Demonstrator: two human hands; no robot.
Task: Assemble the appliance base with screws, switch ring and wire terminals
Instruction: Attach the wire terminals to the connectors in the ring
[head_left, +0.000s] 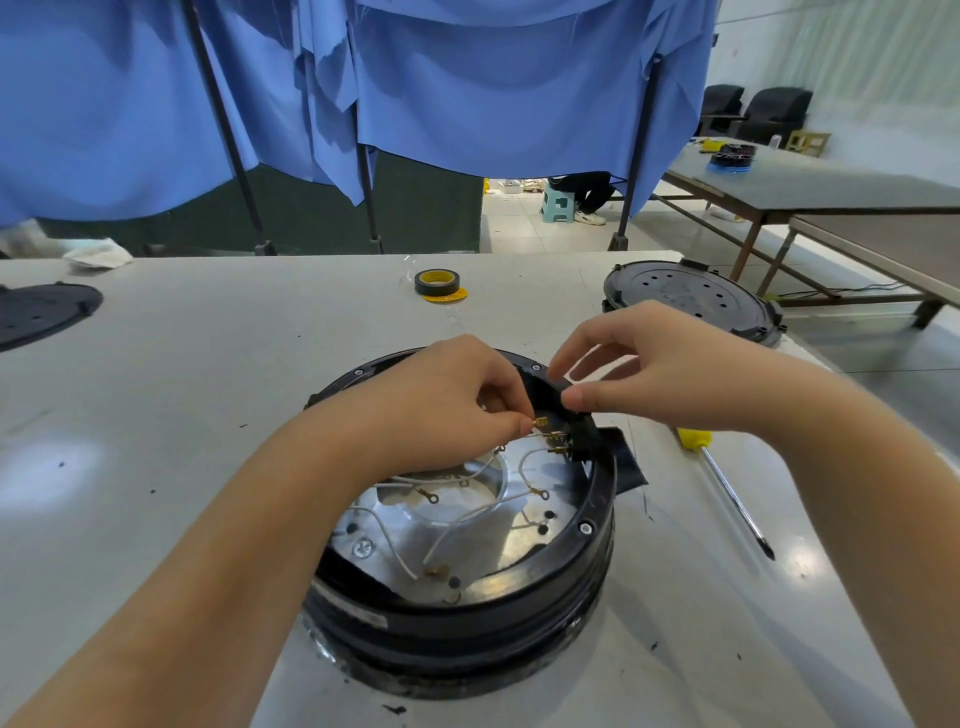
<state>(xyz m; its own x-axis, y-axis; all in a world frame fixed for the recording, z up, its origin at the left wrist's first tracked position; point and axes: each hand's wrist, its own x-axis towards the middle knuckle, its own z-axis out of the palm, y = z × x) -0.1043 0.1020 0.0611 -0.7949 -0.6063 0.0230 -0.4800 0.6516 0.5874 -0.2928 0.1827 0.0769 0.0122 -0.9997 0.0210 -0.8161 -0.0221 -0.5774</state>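
Note:
The round black appliance base (519, 587) sits upside down in the middle of the white table, its silver metal plate (524, 525) showing inside. White wires (395, 540) with brass ring terminals lie across the plate. My left hand (447, 400) pinches a small brass wire terminal (540, 422) above the base's far side. My right hand (660, 364) pinches the black switch part (558, 387) at the base's far rim, thumb and forefinger on it. More brass terminals (558, 441) stick out just below.
A yellow-handled screwdriver (722, 478) lies right of the base. A roll of black tape (437, 283) stands farther back. A black round cover (691, 301) rests at the table's right corner, another (44, 312) at the left edge. Blue curtains hang behind.

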